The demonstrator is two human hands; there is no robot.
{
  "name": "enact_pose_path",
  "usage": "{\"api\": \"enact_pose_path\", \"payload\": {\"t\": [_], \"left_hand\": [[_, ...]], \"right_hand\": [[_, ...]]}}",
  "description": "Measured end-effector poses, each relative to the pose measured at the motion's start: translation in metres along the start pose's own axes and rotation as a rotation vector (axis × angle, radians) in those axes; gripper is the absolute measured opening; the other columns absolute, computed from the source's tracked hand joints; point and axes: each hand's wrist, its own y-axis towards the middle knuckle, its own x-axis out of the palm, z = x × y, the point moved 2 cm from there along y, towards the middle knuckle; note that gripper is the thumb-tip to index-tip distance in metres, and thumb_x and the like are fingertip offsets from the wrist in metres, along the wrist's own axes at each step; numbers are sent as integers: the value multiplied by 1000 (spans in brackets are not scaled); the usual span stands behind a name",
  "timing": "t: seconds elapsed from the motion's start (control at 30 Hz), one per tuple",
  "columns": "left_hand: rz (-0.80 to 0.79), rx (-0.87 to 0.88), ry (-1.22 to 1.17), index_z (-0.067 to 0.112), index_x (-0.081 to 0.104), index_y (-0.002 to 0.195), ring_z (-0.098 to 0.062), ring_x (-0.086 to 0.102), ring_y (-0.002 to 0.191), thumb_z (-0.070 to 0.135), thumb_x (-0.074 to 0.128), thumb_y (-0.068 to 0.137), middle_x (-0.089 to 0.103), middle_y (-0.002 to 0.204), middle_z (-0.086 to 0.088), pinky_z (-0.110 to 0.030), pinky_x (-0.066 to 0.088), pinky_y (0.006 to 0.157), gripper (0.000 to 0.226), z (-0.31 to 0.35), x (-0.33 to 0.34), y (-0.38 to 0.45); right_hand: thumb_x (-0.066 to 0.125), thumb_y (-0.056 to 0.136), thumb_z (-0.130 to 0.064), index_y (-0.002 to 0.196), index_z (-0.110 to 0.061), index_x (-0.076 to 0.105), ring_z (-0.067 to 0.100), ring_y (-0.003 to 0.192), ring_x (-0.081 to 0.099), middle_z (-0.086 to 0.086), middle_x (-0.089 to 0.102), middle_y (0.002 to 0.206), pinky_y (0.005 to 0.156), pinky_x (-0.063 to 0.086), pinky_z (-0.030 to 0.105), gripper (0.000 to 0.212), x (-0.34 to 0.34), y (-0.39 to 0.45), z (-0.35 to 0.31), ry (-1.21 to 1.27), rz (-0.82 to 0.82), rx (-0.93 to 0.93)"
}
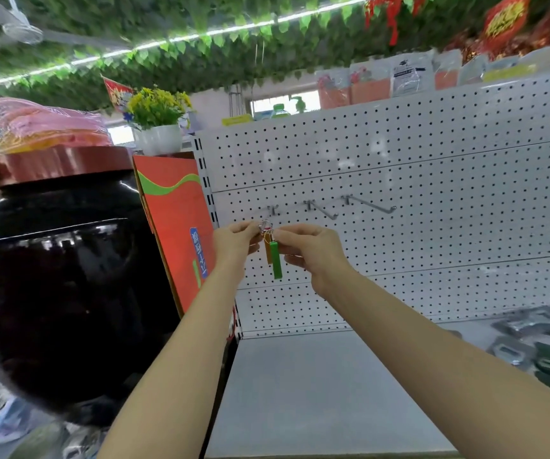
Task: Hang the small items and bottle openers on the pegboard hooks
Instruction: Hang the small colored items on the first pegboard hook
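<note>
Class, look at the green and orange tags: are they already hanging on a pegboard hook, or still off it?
Off it: both hands pinch the tags just below the leftmost hook.

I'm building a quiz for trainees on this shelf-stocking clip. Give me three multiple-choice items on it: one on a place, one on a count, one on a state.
1. Where do the packaged items lie?
A. on the shelf at lower right
B. on the black jar
C. on a hook

2. How many metal hooks stick out of the pegboard?
A. one
B. three
C. five

3. What are the two hands doing?
A. hanging empty
B. pressing flat on the pegboard
C. pinching the top of the green tag and orange tag

Key: 1 A, they rest on the grey shelf; 2 B, three in one row; 3 C, left hand and right hand meet at the ring below the leftmost hook.
</note>
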Motion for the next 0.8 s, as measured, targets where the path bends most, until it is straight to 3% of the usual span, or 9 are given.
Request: {"api": "enact_pose_path", "payload": {"t": [0.13,0.27,0.37,0.47,0.57,0.7,0.8], "left_hand": [[-20,173,262,21,76,110,-8,69,80,9,67,90,75,96,6,-19,52,68,25,3,-12,-4],[-72,455,625,28,72,118,-10,65,88,-9,52,87,71,111,9,-7,44,75,52,11,-19,-15],[-107,509,739,26,68,125,-30,66,100,-12,47,85,69,123,3,-30,53,86,59,11,-21,-15],[-132,507,782,25,66,128,-29,65,105,-11,45,85,68,124,-1,-36,53,94,60,12,-24,-12],[-162,523,822,29,66,126,-26,66,101,-12,44,83,69,121,3,-26,51,85,64,15,-25,-10],[-212,507,810,39,66,122,-10,60,88,-13,44,81,65,104,16,-28,51,79,70,21,-23,-10],[-224,486,824,47,63,122,-8,54,81,-11,44,81,60,98,22,-27,48,68,74,20,-23,-6]], "right_hand": [[75,80,-6,81,-7,73,15,63,68,10,72,75,51,50,15,3,5,3,-1,39,32,-14],[76,79,-7,80,-8,73,20,67,65,13,71,80,52,51,16,3,14,11,2,57,57,-14],[74,81,-6,88,-3,74,18,65,64,12,70,78,47,49,15,8,21,18,5,69,88,-14],[75,80,-6,88,-3,75,21,67,63,16,72,81,53,50,22,8,26,27,10,65,133,3],[76,78,-6,85,-6,76,23,71,63,19,74,87,62,51,29,6,28,34,15,80,178,24],[76,78,-6,84,-8,76,23,75,65,17,75,90,62,49,24,6,28,42,20,83,208,33],[75,79,-6,79,-13,76,23,79,69,12,76,86,62,49,23,7,28,48,24,58,226,18]]}}
